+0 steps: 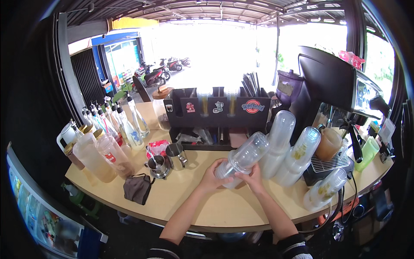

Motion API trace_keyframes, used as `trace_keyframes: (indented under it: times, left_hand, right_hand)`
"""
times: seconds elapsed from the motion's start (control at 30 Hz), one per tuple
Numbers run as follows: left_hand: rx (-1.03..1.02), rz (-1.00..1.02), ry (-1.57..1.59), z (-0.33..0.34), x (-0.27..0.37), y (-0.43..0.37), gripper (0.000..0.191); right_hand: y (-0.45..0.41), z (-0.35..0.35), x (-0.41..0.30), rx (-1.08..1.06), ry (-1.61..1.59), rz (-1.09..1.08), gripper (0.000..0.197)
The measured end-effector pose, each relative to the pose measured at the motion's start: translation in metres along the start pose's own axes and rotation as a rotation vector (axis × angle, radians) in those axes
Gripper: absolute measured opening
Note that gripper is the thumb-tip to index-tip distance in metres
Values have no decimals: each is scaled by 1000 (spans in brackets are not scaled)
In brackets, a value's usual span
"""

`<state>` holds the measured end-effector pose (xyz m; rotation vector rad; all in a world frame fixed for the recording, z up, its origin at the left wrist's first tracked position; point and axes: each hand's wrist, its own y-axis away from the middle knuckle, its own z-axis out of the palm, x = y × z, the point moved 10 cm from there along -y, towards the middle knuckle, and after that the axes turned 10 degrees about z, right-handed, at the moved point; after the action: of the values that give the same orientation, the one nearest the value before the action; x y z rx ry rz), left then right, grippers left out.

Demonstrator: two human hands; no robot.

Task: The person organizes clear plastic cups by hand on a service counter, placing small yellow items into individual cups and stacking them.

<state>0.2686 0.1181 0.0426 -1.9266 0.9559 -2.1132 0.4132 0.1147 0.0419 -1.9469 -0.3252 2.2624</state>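
Both hands hold a stack of clear plastic cups (247, 153) above the wooden counter (226, 207). My left hand (217, 174) is wrapped around the left side of the stack, near its lower end. My right hand (252, 178) grips it from the right. The stack leans, its upper end pointing up and to the right. Right beside it stand a tall stack of clear cups (279, 132) and another stack of cups with a yellowish print (304, 152). A shorter printed cup stack (326, 189) is near the counter's right front edge.
An espresso machine (336, 77) with a brown-filled jug (328, 144) stands at right. A black organizer (213, 111) lines the back. Left are pump bottles (129, 132), plastic jugs (111, 155), a metal cup with a spoon (157, 165), a steel pitcher (176, 155) and a dark cloth mask (137, 188).
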Motion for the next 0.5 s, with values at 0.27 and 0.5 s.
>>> trace_keyframes:
  times: [0.27, 0.5]
  left_hand:
    - [87, 38, -258, 5, -9, 2, 83]
    - [142, 156, -377, -9, 0, -3, 89]
  right_hand:
    - [-8, 3, -85, 72, 323, -221, 85]
    - [10, 35, -154, 83, 728, -480, 86]
